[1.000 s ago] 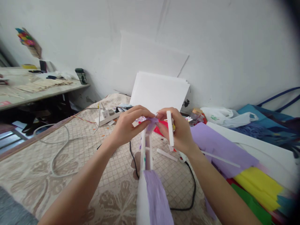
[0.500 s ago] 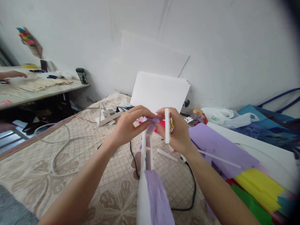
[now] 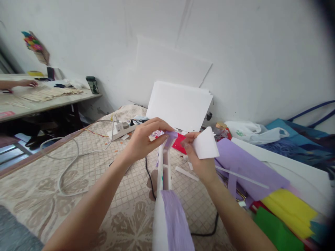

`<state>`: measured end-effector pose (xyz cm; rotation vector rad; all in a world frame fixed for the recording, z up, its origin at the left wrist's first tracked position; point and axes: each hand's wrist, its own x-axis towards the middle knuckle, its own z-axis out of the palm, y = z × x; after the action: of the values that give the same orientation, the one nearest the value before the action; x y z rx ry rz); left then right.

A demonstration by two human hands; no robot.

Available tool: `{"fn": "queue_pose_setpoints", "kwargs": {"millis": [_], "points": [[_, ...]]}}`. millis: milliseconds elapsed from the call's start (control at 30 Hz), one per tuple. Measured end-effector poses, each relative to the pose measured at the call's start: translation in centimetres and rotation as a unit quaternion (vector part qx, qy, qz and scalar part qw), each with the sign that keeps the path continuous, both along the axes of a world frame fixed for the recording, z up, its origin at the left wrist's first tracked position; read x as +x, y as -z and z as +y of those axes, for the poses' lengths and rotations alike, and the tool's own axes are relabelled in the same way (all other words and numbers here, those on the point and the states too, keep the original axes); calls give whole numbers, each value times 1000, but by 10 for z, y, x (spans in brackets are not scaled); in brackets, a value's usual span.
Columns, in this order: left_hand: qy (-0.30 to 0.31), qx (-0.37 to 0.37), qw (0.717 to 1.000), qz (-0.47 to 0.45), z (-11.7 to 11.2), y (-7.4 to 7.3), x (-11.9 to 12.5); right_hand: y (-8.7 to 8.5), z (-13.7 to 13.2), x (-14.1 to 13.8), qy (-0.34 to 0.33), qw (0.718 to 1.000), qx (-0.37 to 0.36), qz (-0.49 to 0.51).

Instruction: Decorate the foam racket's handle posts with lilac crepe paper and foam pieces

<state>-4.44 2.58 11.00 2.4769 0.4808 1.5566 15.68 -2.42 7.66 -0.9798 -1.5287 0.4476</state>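
A white foam-board frame [image 3: 162, 174] partly wrapped in lilac crepe paper [image 3: 176, 223] rises from the bottom edge toward my hands. My left hand [image 3: 143, 139] is closed, pinching the lilac paper onto the frame's far tip [image 3: 171, 134]. My right hand [image 3: 197, 157] has come off that tip and holds a flat white foam piece [image 3: 206, 144] between thumb and fingers, its broad face turned to me.
White boards [image 3: 180, 104] lean on the wall behind. Lilac, yellow and green crepe sheets [image 3: 261, 181] lie at right with bags. A power strip [image 3: 120, 127], white cable and black cord [image 3: 209, 230] cross the patterned cloth. Another person's hand [image 3: 26, 83] rests on the far left table.
My right hand has pulled away from the frame's tip, to the right, and turned the white piece from edge-on to face-on. My left hand stays pinched on the tip.
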Motion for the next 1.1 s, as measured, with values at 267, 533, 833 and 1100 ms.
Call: {"fn": "queue_pose_setpoints", "kwargs": {"millis": [267, 533, 833, 1100], "points": [[1, 10, 1000, 2, 1, 1, -1, 25, -5, 3, -9, 993, -89, 74], [-1, 3, 1000, 1, 0, 0, 0, 19, -14, 0, -93, 990, -77, 68], [-4, 2, 1000, -1, -1, 0, 0, 46, -14, 19, 90, 987, -125, -55], [-3, -6, 1000, 0, -1, 1, 0, 97, -52, 41, 113, 936, -226, -246]]}}
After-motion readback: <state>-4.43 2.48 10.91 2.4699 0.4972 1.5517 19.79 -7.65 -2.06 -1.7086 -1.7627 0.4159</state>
